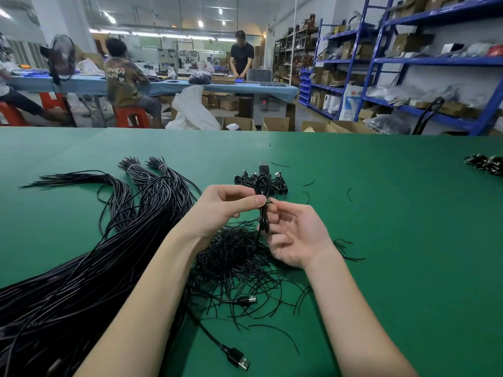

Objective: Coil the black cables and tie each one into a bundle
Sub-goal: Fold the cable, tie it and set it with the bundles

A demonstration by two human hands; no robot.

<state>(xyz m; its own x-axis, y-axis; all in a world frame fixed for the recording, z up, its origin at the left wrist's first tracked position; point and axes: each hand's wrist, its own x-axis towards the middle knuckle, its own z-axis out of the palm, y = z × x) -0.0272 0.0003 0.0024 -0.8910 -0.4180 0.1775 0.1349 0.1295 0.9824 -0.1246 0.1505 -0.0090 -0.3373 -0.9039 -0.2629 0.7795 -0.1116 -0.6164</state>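
Note:
A coiled black cable (pixel 263 213) is held upright above the green table (pixel 394 240). My left hand (pixel 226 205) pinches the coil at its middle between thumb and fingers. From the right, my right hand (pixel 294 235) grips a thin tie at the coil's waist with its fingertips, palm up. The cable's USB plug (pixel 263 168) sticks up above the coil. Under my hands lies a heap of thin black ties (pixel 234 257). A big sheaf of loose black cables (pixel 81 268) spreads across the left of the table.
Several finished bundles (pixel 277 182) lie just behind my hands. Two USB plugs (pixel 239 359) lie near the front edge. More bundles (pixel 487 164) sit at the far right. Stray ties dot the table. Beyond it are people at a blue table and blue shelves.

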